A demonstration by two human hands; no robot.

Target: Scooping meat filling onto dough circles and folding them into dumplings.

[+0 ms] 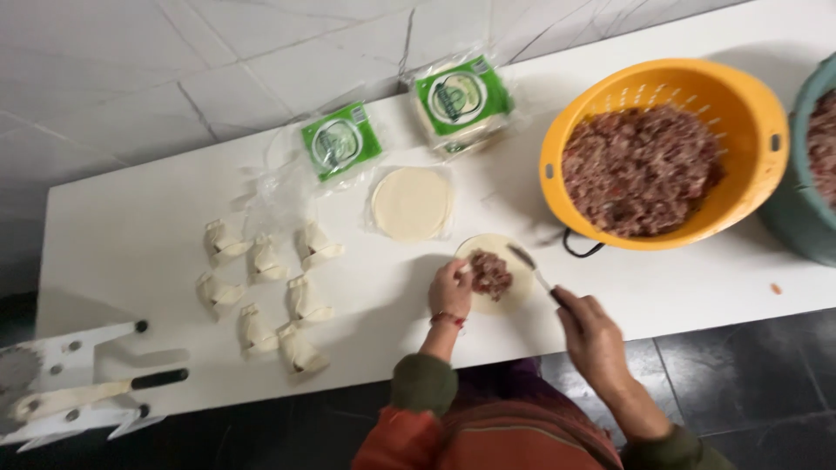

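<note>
1. My left hand [450, 290] rests on the near-left rim of the round wrapper [498, 271], fingers curled together and pressing its edge down on the white table [139, 235] close to the front edge
2. My right hand [590, 335] is closed around the handle of a spoon [529, 265], whose tip reaches over the wrapper's right side just beside the mound of meat filling [490, 274]
3. The filling sits a little left of the wrapper's middle; I judge it wants nudging to the centre with the spoon tip, leaving a bare rim all round so the edges can seal
4. I would keep the mound modest and compact, since too much meat would likely split the dough when folded
5. The orange colander [666, 148] full of the same meat stands behind and to the right, near the table's right end, an easy reach for the spoon; a teal bowl [805, 174] is just beside it at the right edge
6. A stack of bare wrappers [411, 204] lies behind my left hand, with two green-labelled packets [341, 142] towards the back edge
7. Eight folded dumplings [305, 301] sit in loose rows on the left half of the table, well apart from my hands
8. A white rack with black-handled tools [78, 383] stands at the front-left corner
</note>
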